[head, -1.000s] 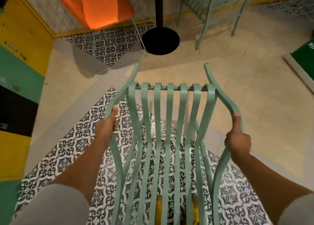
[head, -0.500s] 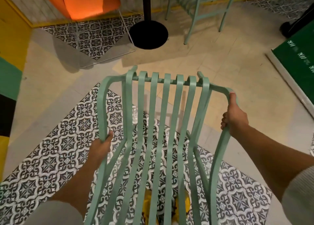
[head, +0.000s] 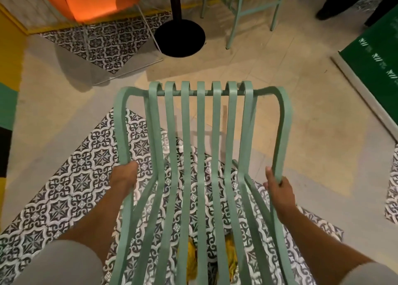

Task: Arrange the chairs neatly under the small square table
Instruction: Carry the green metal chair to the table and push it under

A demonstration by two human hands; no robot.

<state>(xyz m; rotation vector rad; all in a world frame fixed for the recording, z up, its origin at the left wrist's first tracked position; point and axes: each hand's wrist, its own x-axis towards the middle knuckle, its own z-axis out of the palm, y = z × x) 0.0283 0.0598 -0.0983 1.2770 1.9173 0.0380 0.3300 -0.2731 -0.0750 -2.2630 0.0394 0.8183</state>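
A pale green slatted metal chair (head: 202,155) fills the middle of the view, seen from above and behind. My left hand (head: 123,177) grips its left armrest bar. My right hand (head: 279,190) grips the right armrest bar. Ahead stands the table's black post and round base (head: 179,37); the tabletop is out of view. An orange chair (head: 97,0) sits at the far left of the base. A second pale green chair (head: 247,11) stands to the base's right, only its legs showing.
Patterned black-and-white tiles (head: 64,198) lie under the held chair and under the orange chair. A green panel with a white edge (head: 374,63) runs along the right. Dark legs of a person (head: 336,2) show at top right. A yellow and green wall (head: 8,54) borders the left.
The held chair's armrests have swung from splayed to straight, and the chair now faces the table base squarely. Both my hands have slid back along the armrests towards me.
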